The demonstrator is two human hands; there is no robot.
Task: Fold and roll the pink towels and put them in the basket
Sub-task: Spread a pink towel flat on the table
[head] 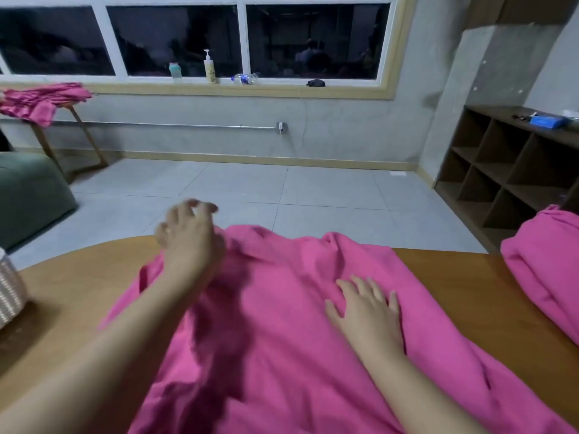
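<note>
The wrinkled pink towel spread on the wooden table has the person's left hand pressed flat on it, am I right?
Not quite: in the head view the right hand lies flat on the wrinkled pink towel on the wooden table; the left hand is raised near its far edge, fingers loosely curled.

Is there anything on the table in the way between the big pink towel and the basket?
Nothing visible is. The towel lies spread on the table under both hands, and the basket stands at the table's left edge. Only bare wood shows between them. The left hand hovers over the towel's far left corner; the right hand rests flat on it.
</note>
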